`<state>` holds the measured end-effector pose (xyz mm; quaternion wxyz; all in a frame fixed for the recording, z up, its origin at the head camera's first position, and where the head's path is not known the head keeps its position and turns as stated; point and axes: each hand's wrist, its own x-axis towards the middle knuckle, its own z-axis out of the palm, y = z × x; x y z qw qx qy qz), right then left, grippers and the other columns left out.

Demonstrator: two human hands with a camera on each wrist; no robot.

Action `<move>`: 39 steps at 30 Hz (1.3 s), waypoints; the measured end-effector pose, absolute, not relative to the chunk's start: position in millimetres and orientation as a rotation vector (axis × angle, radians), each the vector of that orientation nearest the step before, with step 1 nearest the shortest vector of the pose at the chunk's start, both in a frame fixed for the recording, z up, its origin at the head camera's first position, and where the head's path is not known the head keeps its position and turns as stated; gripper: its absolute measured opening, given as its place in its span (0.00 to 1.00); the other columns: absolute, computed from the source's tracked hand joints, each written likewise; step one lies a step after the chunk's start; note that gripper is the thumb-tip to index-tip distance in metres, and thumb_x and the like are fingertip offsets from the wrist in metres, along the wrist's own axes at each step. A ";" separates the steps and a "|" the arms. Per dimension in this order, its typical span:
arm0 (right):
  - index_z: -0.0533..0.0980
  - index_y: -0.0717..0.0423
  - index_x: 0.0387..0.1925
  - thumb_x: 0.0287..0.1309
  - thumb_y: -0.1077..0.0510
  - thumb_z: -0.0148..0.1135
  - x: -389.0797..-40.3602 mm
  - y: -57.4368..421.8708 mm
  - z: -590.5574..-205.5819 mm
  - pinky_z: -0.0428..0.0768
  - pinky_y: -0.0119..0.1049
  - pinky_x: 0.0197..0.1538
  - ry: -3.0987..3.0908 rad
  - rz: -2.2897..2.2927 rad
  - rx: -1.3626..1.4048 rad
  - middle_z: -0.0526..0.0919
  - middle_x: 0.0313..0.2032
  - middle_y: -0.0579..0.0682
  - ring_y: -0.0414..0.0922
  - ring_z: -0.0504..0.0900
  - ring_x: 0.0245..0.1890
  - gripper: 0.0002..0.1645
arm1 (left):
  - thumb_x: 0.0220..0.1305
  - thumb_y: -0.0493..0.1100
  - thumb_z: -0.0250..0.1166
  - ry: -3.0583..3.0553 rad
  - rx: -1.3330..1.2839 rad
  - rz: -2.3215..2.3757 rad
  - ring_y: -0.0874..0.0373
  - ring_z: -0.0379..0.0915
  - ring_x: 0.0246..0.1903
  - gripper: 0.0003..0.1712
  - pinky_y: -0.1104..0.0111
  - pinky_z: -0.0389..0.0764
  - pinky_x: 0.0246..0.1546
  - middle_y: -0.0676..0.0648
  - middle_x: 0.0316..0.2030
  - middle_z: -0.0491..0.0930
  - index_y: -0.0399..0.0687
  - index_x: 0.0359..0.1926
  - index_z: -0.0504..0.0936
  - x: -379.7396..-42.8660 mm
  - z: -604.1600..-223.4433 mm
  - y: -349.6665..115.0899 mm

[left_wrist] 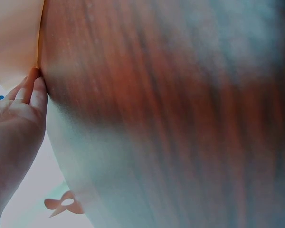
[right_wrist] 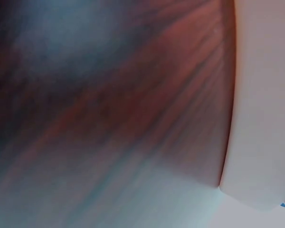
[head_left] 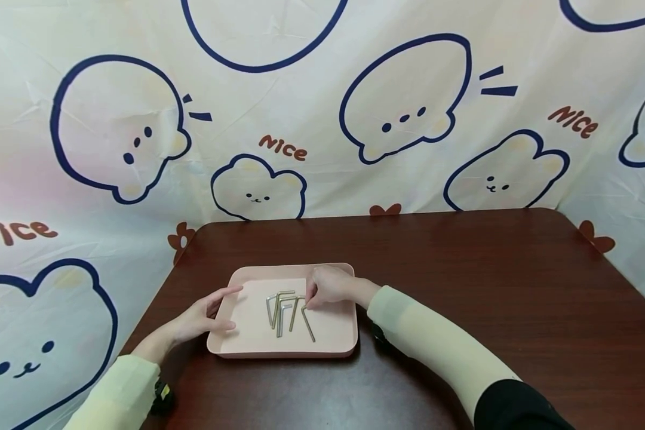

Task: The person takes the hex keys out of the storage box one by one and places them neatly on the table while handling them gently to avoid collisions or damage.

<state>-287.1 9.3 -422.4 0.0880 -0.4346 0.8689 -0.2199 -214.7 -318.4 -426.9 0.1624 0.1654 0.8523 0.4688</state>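
Note:
Several L-shaped hex keys (head_left: 282, 313) lie loosely grouped in a shallow pale pink tray (head_left: 242, 343), seen in the head view. Over the tray's right half, my right hand (head_left: 330, 286) has its fingers curled and pinches the short end of one hex key (head_left: 309, 325), whose long arm points toward me. At the tray's left side rests my left hand (head_left: 199, 316), thumb and forefinger extended over the rim and spread apart. The left wrist view shows that hand (left_wrist: 14, 123) with fairly straight fingers against the tray's outer edge. The right wrist view mainly shows the tray's outer wall (right_wrist: 261, 104).
The tray stands on a dark brown wooden table (head_left: 462, 269) with rounded far corners. Behind and beside the table hangs a pale cloth (head_left: 322, 107) printed with bear outlines and lettering.

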 end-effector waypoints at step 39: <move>0.87 0.55 0.28 0.53 0.58 0.73 -285.3 19.5 -405.1 0.73 0.25 0.33 2.467 -0.881 -1.133 0.85 0.25 0.36 0.28 0.76 0.28 0.04 | 0.55 0.38 0.72 2.434 0.462 1.344 0.36 0.53 0.66 0.46 0.41 0.56 0.60 0.31 0.69 0.56 0.41 0.72 0.59 -215.4 -425.3 -316.7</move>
